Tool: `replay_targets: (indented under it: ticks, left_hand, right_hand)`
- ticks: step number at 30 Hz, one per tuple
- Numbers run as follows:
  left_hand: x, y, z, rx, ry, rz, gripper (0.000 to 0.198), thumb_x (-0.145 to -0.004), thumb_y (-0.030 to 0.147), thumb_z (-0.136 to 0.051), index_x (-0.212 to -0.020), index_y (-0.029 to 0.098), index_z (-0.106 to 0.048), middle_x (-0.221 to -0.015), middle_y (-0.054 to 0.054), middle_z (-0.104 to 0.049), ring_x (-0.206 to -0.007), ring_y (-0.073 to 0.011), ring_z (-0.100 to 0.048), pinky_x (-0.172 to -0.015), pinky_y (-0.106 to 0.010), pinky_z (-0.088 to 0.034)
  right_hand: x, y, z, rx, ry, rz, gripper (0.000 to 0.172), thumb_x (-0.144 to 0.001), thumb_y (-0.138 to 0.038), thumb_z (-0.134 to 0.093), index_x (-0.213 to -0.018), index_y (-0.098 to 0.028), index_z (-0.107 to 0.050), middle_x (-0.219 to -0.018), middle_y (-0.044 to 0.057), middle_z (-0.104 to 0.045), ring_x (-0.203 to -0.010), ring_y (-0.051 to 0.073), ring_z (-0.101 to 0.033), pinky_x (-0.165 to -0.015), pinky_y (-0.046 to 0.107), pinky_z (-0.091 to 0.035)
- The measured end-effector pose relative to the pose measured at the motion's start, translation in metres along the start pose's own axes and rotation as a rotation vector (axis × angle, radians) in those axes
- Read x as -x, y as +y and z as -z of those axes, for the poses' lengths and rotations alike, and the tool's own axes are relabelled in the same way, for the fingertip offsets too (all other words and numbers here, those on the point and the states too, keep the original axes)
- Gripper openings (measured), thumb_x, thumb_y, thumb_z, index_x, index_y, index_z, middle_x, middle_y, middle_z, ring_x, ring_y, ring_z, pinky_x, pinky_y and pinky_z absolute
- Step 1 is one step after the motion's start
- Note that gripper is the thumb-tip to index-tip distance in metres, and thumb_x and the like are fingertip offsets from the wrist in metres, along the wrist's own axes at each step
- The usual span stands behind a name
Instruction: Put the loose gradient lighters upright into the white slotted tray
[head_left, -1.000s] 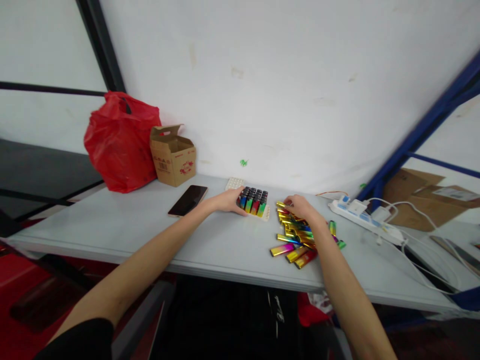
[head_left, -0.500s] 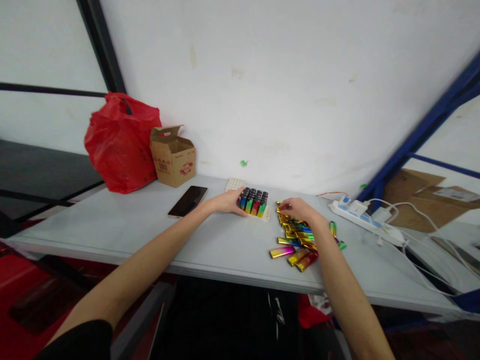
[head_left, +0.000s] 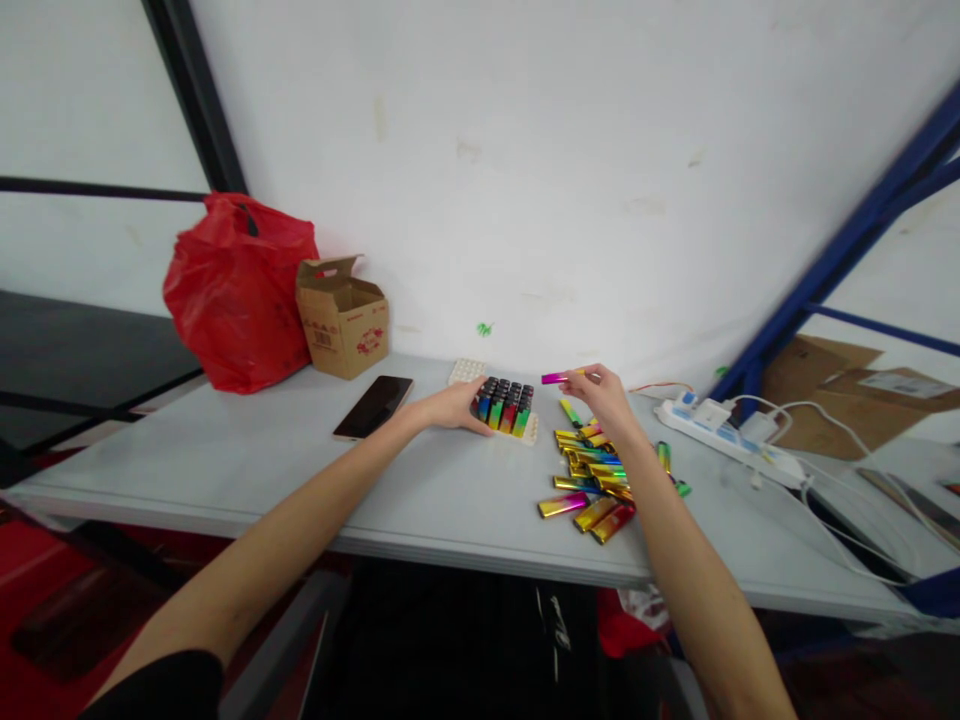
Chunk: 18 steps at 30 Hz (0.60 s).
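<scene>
Upright lighters (head_left: 508,408) with black tops and shiny multicoloured bodies stand in close rows on a white tray (head_left: 531,430) with a grid of holes. My left hand (head_left: 455,407) is curled around the left side of these rows, thumb in front and fingers behind. To the right, my right hand (head_left: 600,392) pinches one purple-and-gold lighter (head_left: 555,379) above the table, its end pointing left toward the rows. Below that hand lies a loose heap of metallic lighters (head_left: 591,466), mostly gold; my right forearm hides part of it.
A dark-screened phone (head_left: 373,407) lies left of the tray. Further left stand an open cardboard box (head_left: 343,325) and a red plastic bag (head_left: 240,300). A white power strip (head_left: 727,442) with plugs and cables runs along the right side, near the blue frame (head_left: 847,240).
My right hand has risen from the heap, lifting a purple-and-gold lighter. My left hand stays at the rows. The camera view has shifted slightly.
</scene>
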<state>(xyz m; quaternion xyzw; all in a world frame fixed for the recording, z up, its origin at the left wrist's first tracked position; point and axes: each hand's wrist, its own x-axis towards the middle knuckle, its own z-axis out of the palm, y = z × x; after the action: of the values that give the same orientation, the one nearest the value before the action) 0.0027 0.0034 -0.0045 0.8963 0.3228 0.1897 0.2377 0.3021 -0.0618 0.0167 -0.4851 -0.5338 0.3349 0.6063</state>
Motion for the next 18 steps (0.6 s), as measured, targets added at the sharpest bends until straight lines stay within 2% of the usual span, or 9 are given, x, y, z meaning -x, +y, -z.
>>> replay_targets:
  ticks: [2,5,8,10,14,18]
  left_hand:
    - [0.0,0.001,0.0,0.012,0.001,-0.001,0.082,-0.062,0.058,-0.088,-0.127,0.019,-0.056,-0.125,-0.013,-0.071,-0.111,-0.0338,-0.067,-0.093,-0.041,-0.052]
    - [0.0,0.002,0.001,0.021,-0.004,-0.011,0.081,-0.062,0.057,-0.088,-0.127,0.02,-0.056,-0.123,-0.012,-0.072,-0.11,-0.0333,-0.067,-0.092,-0.04,-0.052]
    - [0.0,0.002,0.001,0.018,-0.001,-0.018,0.079,-0.063,0.058,-0.088,-0.125,0.019,-0.056,-0.122,-0.011,-0.071,-0.109,-0.0326,-0.067,-0.093,-0.04,-0.051]
    - [0.0,0.002,0.001,0.018,-0.002,-0.019,0.078,-0.063,0.058,-0.087,-0.124,0.019,-0.056,-0.123,-0.012,-0.071,-0.109,-0.0322,-0.067,-0.092,-0.04,-0.051]
    - [0.0,0.002,0.001,0.016,-0.007,-0.014,0.078,-0.063,0.058,-0.087,-0.124,0.02,-0.056,-0.124,-0.012,-0.071,-0.108,-0.0325,-0.067,-0.092,-0.04,-0.052]
    - [0.0,0.002,0.001,0.013,-0.003,-0.021,0.077,-0.064,0.057,-0.087,-0.125,0.02,-0.055,-0.126,-0.013,-0.07,-0.111,-0.033,-0.067,-0.093,-0.04,-0.052]
  right_hand:
    - [0.002,-0.002,-0.004,-0.16,-0.019,-0.034,0.055,-0.064,-0.053,-0.092,-0.08,-0.024,-0.048,-0.084,0.006,-0.074,-0.085,0.024,-0.076,-0.09,0.042,-0.063]
    - [0.005,-0.005,-0.007,-0.259,-0.043,-0.068,0.055,-0.064,-0.046,-0.093,-0.079,-0.025,-0.044,-0.088,0.006,-0.076,-0.089,0.024,-0.076,-0.09,0.043,-0.063]
    - [0.007,-0.005,-0.011,-0.245,-0.068,-0.096,0.048,-0.066,-0.04,-0.09,-0.093,-0.025,-0.053,-0.092,0.003,-0.075,-0.086,0.021,-0.075,-0.084,0.039,-0.063]
    - [0.007,-0.003,-0.016,-0.208,-0.115,-0.118,0.047,-0.068,-0.039,-0.085,-0.103,-0.026,-0.057,-0.087,-0.001,-0.07,-0.079,0.017,-0.071,-0.076,0.033,-0.061]
    - [0.008,0.004,-0.031,-0.144,-0.206,-0.123,0.045,-0.071,-0.05,-0.079,-0.101,-0.024,-0.057,-0.075,-0.007,-0.055,-0.059,0.01,-0.057,-0.057,0.025,-0.049]
    - [0.011,0.007,-0.045,-0.078,-0.206,-0.093,0.054,-0.075,-0.07,-0.071,-0.095,-0.027,-0.045,-0.077,-0.008,-0.056,-0.043,0.004,-0.034,-0.043,0.021,-0.029]
